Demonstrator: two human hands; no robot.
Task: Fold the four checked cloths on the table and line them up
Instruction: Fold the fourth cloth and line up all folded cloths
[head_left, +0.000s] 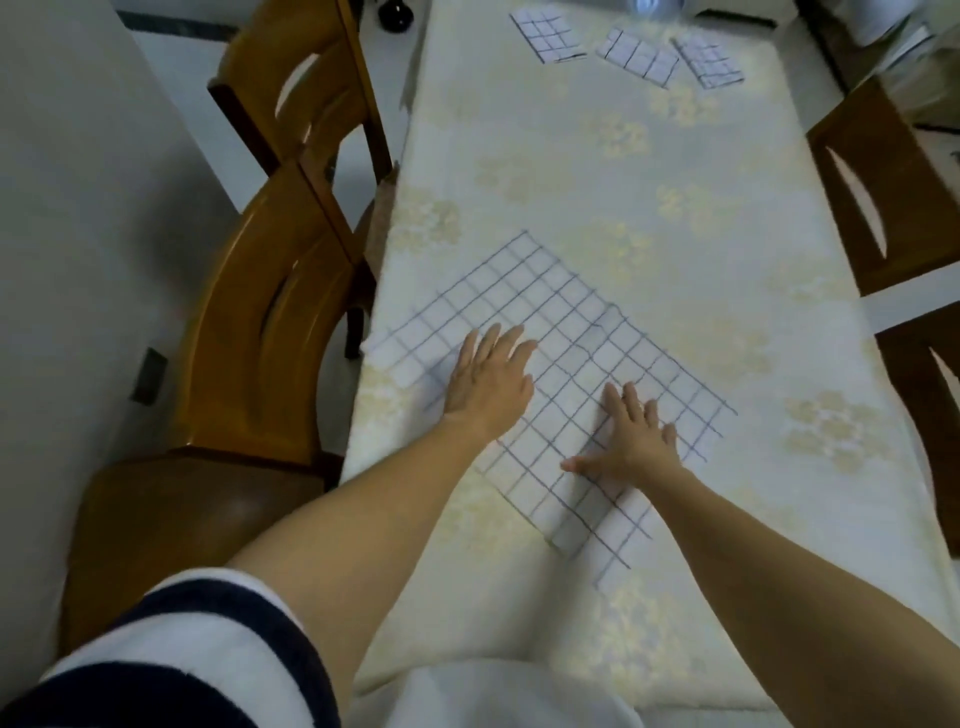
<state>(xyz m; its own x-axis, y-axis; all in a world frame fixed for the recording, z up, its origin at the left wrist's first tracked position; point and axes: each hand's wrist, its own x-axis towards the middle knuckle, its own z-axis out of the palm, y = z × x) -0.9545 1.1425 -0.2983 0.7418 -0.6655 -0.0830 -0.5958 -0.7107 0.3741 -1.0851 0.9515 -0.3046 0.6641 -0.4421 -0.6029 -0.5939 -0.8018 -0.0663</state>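
A large white cloth with a dark checked grid (561, 332) lies spread out, turned diagonally, on the near part of the table. My left hand (491, 376) rests flat on its left part with straight fingers. Flat on the cloth's lower middle lies my right hand (634, 441), its fingers spread. Three small folded checked cloths sit near the far end: one at the left (548, 34), one in the middle (639, 57), one at the right (707, 60), the last two touching or overlapping.
The table wears a pale cloth with a faint floral pattern (649, 182). Two wooden chairs (270, 291) stand along its left side, and dark wooden chairs (883, 197) along its right. A dark round object (396, 13) sits on the floor at the far left.
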